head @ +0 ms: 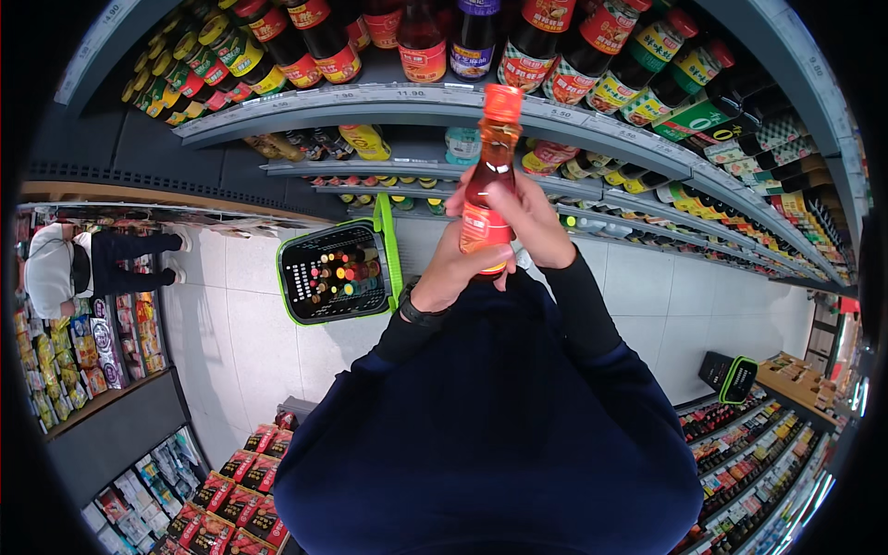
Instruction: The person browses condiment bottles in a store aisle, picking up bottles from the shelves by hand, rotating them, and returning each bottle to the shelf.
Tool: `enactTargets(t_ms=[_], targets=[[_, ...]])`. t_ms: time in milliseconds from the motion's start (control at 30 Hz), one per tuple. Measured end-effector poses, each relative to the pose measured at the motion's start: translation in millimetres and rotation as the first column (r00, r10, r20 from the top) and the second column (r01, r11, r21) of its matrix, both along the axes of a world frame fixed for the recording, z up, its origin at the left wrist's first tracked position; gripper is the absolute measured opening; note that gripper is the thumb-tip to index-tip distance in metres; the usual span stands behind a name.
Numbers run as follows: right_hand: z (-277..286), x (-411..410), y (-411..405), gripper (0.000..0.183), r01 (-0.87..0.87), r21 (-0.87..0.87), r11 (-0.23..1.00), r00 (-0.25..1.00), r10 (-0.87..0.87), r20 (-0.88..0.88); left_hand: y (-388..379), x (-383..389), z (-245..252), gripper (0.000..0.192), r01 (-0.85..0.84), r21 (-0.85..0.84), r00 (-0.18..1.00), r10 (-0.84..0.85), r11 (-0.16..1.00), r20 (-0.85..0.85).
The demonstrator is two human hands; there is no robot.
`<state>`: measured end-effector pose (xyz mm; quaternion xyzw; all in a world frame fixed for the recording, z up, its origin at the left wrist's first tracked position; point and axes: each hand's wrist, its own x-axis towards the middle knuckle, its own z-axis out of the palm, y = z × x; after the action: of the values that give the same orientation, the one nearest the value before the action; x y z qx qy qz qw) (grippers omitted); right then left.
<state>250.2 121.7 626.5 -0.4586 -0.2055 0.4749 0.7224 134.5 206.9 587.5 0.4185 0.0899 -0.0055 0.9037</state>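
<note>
A glass bottle of reddish-amber liquid (494,173) with a red cap and red label stands nearly upright in the picture, held before my chest. My left hand (454,260) wraps the lower part of the bottle, its thumb across the label. My right hand (531,215) is at the bottle's right side, its fingers around the middle and its thumb, slightly blurred, over the front. Just beyond the bottle is the price-tag edge of a shelf (416,95), bearing sauce bottles such as a red-labelled one (423,59) and a purple-labelled one (474,55).
A black shopping basket with a green rim and handle (340,270) holds several bottles, left of my hands. Lower shelves (624,177) curve away to the right. A person in a white top (52,270) stands far left. Red and black packets (239,503) are stacked at lower left.
</note>
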Motion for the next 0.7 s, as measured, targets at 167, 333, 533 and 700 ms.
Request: enactTargets(t_ms=[167, 333, 533, 700], targets=[[-3.1, 3.4, -0.3, 0.027, -0.062, -0.005, 0.998, 0.991, 0.062, 0.116, -7.5, 0.6, 8.4, 0.04, -0.12, 0.061, 0.992, 0.118, 0.991, 0.042], [6.7, -0.4, 0.1, 0.033, -0.135, 0.107, 0.985, 0.991, 0.132, 0.027, -0.7, -3.6, 1.1, 0.052, 0.143, -0.244, 0.979, -0.1, 0.959, 0.18], [3.5, 4.4, -7.4, 0.042, -0.005, -0.19, 0.982, 0.932, 0.074, 0.354, -12.3, 5.4, 5.3, 0.05, -0.089, -0.044, 0.994, 0.092, 0.995, 0.066], [9.8, 20.4, -21.0, 0.038, -0.019, -0.115, 0.993, 0.951, 0.053, 0.305, -32.4, 16.5, 21.1, 0.047, -0.226, 0.031, 0.973, 0.227, 0.974, -0.037]])
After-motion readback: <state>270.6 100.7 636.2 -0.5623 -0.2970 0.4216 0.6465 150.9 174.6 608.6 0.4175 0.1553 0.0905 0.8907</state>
